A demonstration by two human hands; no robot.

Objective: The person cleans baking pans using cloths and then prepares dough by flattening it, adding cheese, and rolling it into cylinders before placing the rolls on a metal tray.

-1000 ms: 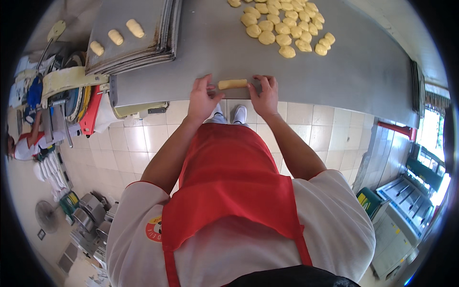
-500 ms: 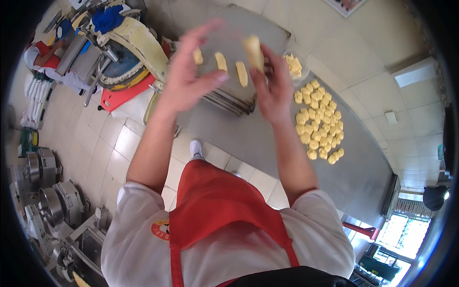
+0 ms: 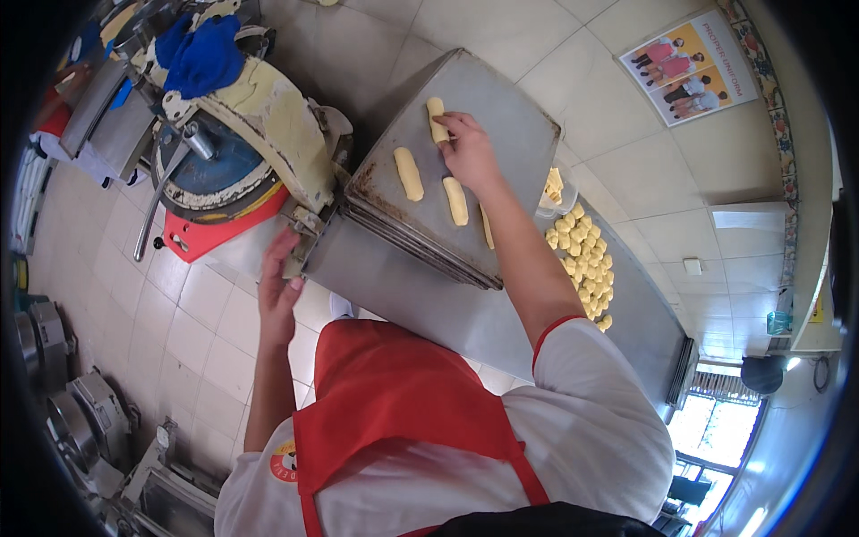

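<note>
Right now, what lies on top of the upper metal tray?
Four dough rolls show on the tray; the right hand touches one. The right forearm partly hides another; anything fully behind it cannot be seen.

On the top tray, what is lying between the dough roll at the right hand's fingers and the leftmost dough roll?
Nothing: the head view shows bare top tray between the dough roll at the right hand and the leftmost roll.

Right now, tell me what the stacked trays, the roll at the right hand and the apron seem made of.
Stacked trays: probably metal, dull grey, with thin stiff edges and brown staining.
Roll at the right hand: apparently dough, pale yellow, smooth and rounded.
Apron: likely cloth, matte red, falling in soft folds; the fibre can't be told.
</note>
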